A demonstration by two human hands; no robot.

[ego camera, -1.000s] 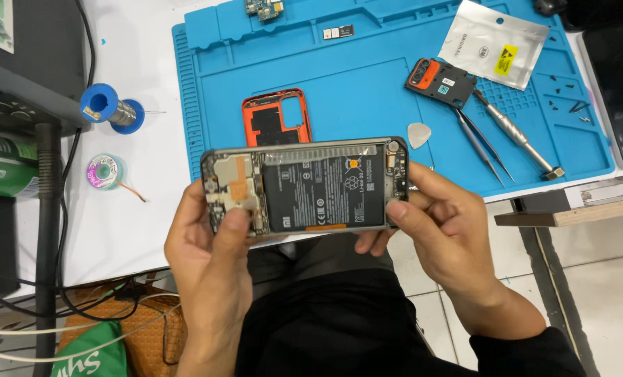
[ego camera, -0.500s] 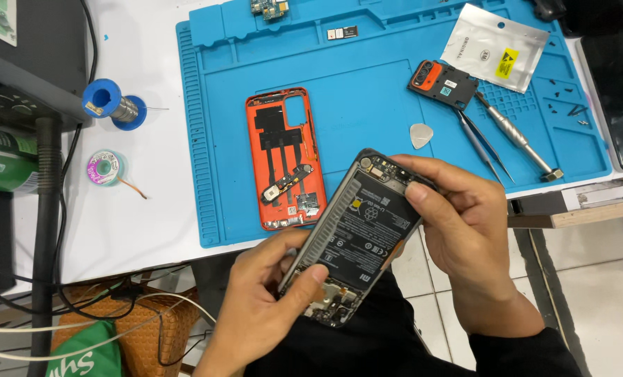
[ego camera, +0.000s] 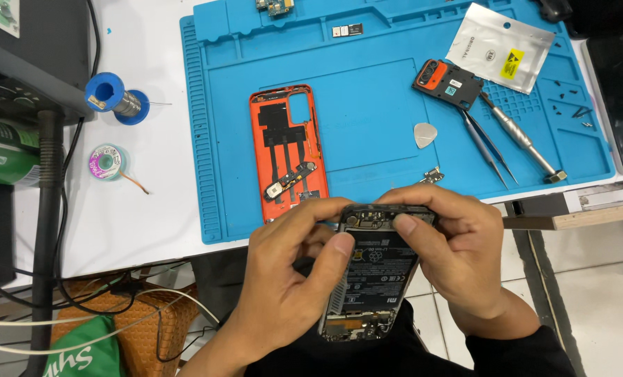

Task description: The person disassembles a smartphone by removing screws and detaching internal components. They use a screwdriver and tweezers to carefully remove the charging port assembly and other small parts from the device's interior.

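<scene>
Where the desk (ego camera: 151,209) shows white at the far left, a blue solder spool (ego camera: 113,98) stands near a small pink-rimmed wick reel (ego camera: 106,162), the two apart. Beside them a blue mat (ego camera: 367,91) covers most of the desk. On its left half lies an orange back cover (ego camera: 288,150), inner side up, with black strips and a small part resting on it.

Below the mat's near edge, off the desk, the left hand (ego camera: 290,279) grips the opened phone (ego camera: 371,279) from its left side, fingers curled round the frame and the thumb pressed on the top of the battery. This phone stands on end, battery side facing the camera, its upper edge level with the desk's edge. From the other side the right hand (ego camera: 458,251) closes on the phone's top end, thumb laid over the upper frame; what the thumb presses there is hard to make out.

Farther right on the mat lie a grey pick (ego camera: 425,134), a dark camera cover (ego camera: 447,84), tweezers (ego camera: 489,148) and a screwdriver (ego camera: 524,139), with a silver bag (ego camera: 501,45) beyond them. A few small screws (ego camera: 569,112) sit near the mat's right rim.
</scene>
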